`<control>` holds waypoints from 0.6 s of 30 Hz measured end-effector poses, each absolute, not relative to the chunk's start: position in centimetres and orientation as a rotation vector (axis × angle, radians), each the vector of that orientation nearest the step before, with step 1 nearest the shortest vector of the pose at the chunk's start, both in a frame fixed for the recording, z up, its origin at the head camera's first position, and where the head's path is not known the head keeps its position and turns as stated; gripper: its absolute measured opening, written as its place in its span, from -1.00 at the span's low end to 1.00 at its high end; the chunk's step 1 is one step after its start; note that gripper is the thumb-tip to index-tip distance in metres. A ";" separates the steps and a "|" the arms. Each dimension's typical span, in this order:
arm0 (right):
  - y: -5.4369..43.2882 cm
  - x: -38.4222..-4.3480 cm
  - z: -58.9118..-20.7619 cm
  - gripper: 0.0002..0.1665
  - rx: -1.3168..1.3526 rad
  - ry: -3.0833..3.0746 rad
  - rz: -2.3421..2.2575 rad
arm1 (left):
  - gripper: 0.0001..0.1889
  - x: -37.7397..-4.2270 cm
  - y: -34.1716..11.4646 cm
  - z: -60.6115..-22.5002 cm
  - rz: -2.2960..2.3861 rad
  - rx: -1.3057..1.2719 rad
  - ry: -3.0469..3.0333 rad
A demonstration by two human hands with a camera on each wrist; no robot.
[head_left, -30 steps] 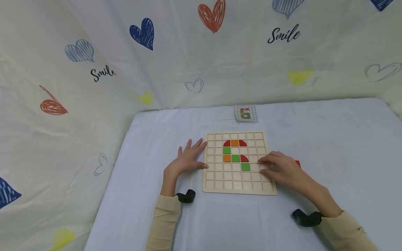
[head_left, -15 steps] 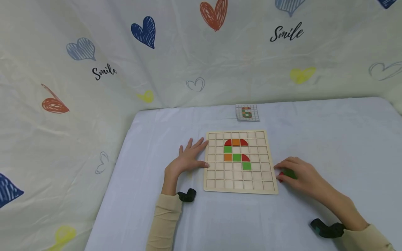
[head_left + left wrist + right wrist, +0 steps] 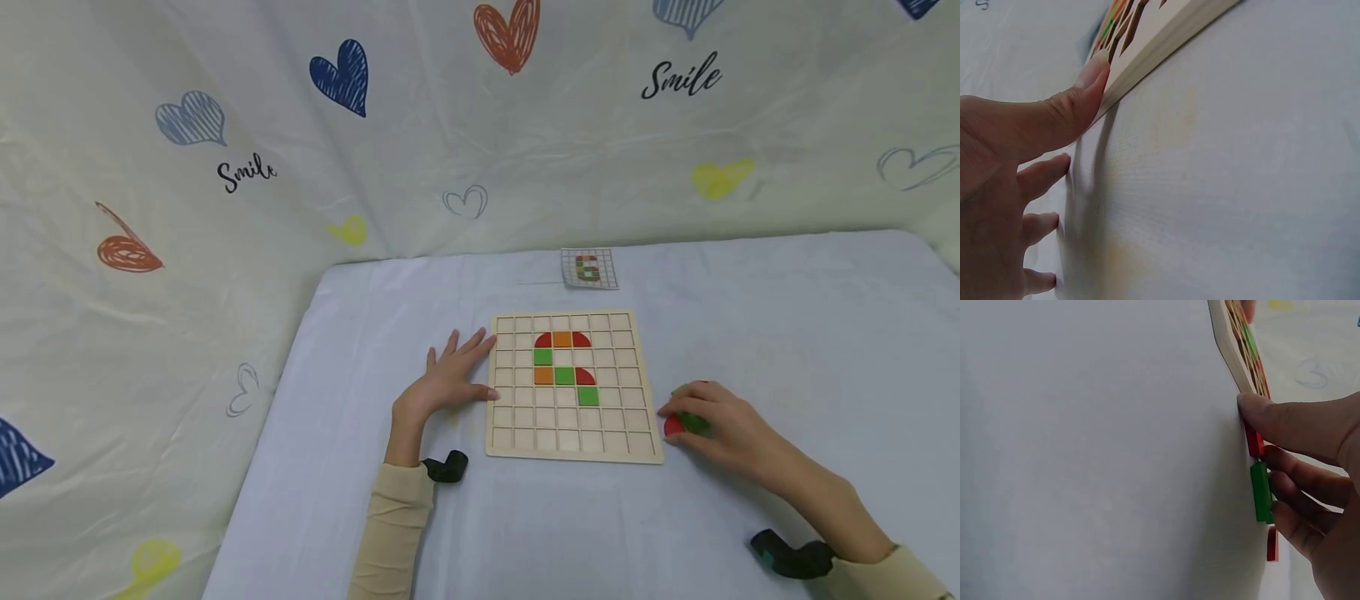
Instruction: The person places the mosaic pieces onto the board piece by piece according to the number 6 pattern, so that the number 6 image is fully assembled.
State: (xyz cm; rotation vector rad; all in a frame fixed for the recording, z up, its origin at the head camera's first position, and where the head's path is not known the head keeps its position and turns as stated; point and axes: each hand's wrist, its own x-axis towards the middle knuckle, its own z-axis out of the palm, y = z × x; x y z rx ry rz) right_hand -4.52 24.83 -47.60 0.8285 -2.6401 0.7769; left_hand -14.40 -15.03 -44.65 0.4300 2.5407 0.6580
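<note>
A square wooden grid board [image 3: 525,443] lies flat, with red, orange and green tiles [image 3: 564,377] set in some of its cells. Spread along its left edge is my left hand [image 3: 442,385], thumb and index fingertip touching the rim. The left thumb [image 3: 1088,78] presses on that edge in the left wrist view. Just off the board's right side, my right hand [image 3: 723,425] pinches a red rounded tile [image 3: 673,426] between thumb and fingers. A green tile [image 3: 1260,492] lies beside it under the fingers, and another red tile [image 3: 1272,544] shows farther along. The hand partly hides these loose tiles.
A small printed card [image 3: 588,268] with a coloured grid pattern lies behind the board near the far table edge. White cloth [image 3: 555,525] covers the table. A curtain with hearts [image 3: 420,142] hangs behind and to the left.
My right hand has moved from over the board's right part to the loose tiles beside it, and now holds a red one. The left hand stays put.
</note>
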 end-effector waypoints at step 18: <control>24.7 -4.7 -46.3 -0.58 0.788 -2.827 0.770 | -0.04 -14.3 -15.1 -44.7 0.687 0.440 2.541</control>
